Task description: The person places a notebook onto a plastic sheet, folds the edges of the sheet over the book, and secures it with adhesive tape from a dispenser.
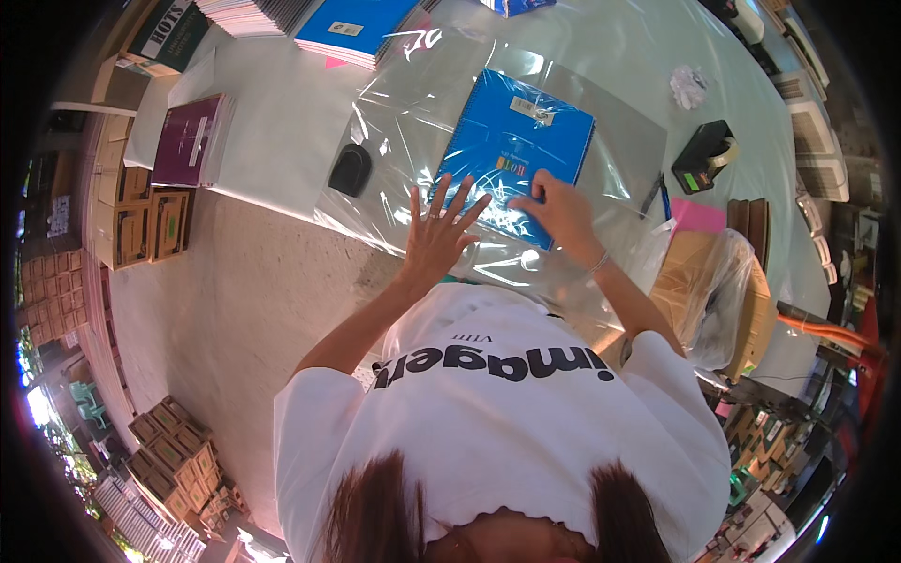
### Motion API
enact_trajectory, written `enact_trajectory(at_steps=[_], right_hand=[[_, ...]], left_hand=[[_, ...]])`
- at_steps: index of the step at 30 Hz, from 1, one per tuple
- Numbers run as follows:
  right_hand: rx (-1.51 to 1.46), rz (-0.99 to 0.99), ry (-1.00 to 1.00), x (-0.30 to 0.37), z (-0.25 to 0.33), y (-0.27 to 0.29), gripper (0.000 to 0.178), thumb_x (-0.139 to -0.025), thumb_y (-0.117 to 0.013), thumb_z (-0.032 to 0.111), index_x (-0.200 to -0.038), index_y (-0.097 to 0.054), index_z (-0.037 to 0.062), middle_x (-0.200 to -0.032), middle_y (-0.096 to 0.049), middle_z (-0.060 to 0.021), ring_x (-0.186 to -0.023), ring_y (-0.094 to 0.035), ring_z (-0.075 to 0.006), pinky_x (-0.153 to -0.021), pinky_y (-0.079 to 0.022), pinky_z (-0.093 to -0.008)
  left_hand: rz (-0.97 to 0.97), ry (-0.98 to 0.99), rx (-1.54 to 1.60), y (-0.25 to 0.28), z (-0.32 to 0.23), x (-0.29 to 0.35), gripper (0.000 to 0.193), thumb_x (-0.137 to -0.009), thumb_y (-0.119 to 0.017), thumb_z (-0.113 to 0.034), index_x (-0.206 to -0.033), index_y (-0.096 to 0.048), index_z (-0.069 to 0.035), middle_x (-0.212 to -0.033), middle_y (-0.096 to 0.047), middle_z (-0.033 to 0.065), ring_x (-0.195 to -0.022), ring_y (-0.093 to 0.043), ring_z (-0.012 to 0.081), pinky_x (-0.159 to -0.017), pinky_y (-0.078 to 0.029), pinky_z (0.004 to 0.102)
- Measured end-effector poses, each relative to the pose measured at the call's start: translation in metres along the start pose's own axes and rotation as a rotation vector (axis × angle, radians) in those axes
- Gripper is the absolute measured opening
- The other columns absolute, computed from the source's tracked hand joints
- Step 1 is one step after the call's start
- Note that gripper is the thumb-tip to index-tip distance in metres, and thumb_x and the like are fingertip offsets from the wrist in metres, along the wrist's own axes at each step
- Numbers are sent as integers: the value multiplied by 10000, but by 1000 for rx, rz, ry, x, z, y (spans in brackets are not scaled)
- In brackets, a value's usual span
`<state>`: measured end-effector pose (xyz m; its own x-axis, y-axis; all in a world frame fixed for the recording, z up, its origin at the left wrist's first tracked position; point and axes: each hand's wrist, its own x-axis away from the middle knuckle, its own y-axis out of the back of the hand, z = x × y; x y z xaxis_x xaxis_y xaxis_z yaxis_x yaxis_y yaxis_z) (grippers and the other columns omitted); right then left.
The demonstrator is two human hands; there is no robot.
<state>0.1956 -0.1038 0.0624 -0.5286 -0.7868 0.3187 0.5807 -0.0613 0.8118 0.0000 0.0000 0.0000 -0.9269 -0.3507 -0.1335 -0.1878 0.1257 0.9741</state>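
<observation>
A blue spiral-bound notebook (519, 141) lies tilted on the table, with shiny clear plastic film (394, 155) spread over and around it. My left hand (438, 232) rests flat with fingers spread, its fingertips on the film at the notebook's lower left edge. Over the notebook's lower right corner is my right hand (560, 218), its fingers curled and the thumb pointing left. Whatever those fingers may grip is hidden. Left of the notebook, a small black rounded object (350, 170) sits on the film.
A tape dispenser (706, 156), crumpled plastic (688, 86) and a blue pen (665, 199) lie at the right. Purple notebooks (188, 141) are stacked at the left table edge, blue notebooks (352, 28) at the far side. An opened carton (690, 281) stands near my right elbow.
</observation>
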Motion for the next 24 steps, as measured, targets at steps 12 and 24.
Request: enact_trajectory(at_steps=[12,24], right_hand=[[35,-409,547,-175,-88,64,377,-900,-541,462,-1090,-621,146,-1087,-633,-108,-1045,-578,-300,-901,-436,-422],[-375,488,171,-190,-91,75,773,-867,-476,595,-1425,-356,73,-1418,-397,-110,-1292,-381,-215,-1082,-276,-347]], left_hand=[[-342,1057,1623,20,-70,16,739,-876,-625,-280,-1440,-188,-91,-1403,-277,120,-1288,-313,277,-1041,-303,494],[-134,1091,2812,6,-62,-6,357,-843,-422,-106,-1188,-430,-16,-1243,-429,168,-1214,-395,373,-1069,-291,571]])
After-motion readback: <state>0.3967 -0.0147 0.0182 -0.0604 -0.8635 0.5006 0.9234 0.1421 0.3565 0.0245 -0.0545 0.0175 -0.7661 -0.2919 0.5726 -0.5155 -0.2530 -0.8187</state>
